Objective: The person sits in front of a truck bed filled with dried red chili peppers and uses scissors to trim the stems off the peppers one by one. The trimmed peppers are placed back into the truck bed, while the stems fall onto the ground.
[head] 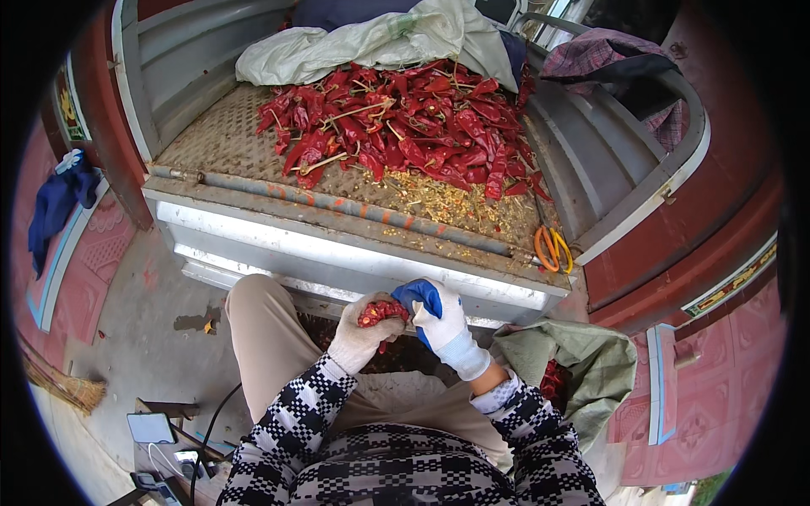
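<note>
Dried red chili peppers (pixel 383 312) are bunched in my left hand (pixel 361 332), which wears an off-white knit glove and is closed around them. My right hand (pixel 436 313), in a white glove with blue coated fingers, is bent close beside the peppers' right end; what its fingertips hold is hidden. Both hands are above my lap, in front of the metal tailgate of a truck bed (pixel 342 246). On the bed beyond lies a large heap of dried red chilies (pixel 405 126), with loose yellow seeds (pixel 436 196) along its near edge.
Scissors with orange and yellow handles (pixel 552 250) lie at the bed's right corner. A pale woven sack (pixel 380 50) covers the heap's back. A green sack (pixel 588 373) holding chilies stands at my right. At lower left are a phone (pixel 150 428) on a wooden stool and a broom (pixel 79 391).
</note>
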Available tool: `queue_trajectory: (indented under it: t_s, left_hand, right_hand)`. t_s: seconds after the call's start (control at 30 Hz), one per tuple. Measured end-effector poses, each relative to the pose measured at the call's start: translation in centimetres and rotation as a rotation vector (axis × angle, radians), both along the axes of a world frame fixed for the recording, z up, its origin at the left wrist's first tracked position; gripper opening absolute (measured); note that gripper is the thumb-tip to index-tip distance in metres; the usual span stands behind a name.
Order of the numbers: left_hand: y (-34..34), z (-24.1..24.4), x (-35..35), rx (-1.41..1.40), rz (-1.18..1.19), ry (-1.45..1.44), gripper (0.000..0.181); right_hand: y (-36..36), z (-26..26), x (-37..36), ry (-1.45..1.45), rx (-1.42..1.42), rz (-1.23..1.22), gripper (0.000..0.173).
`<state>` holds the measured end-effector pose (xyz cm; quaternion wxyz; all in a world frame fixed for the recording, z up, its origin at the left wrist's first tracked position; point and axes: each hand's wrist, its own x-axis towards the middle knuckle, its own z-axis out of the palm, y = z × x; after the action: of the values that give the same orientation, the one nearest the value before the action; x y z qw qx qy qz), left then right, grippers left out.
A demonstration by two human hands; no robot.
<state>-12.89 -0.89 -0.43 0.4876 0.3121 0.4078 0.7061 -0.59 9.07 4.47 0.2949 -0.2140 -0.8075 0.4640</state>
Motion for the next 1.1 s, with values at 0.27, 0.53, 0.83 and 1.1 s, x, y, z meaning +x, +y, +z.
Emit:
queue_trajectory:
  t_s: [0.27, 0.53, 0.83, 1.1]
  left_hand:
    - [-0.3, 0.2, 0.2, 0.025, 0.149, 0.343, 0.026]
    - [-0.3, -0.5, 0.8, -0.061, 0.126, -0.098, 0.029]
    - [-0.4, 0.2, 0.7, -0.001, 0.077, -0.397, 0.025]
    - [0.2, -0.8, 0.2, 0.051, -0.017, -0.411, 0.026]
  right_hand:
    - [-0.9, -0.7, 0.0, 0.244, -1.08, -0.106, 0.019]
    - [2.2, 1.3, 1.6, 0.309, -0.779, -0.185, 0.023]
    - [7.1, 6.1, 4.5, -0.242, 0.143, -0.24, 0.033]
    - [20.2, 10.4, -1.0, -0.658, 0.44, -0.799, 0.073]
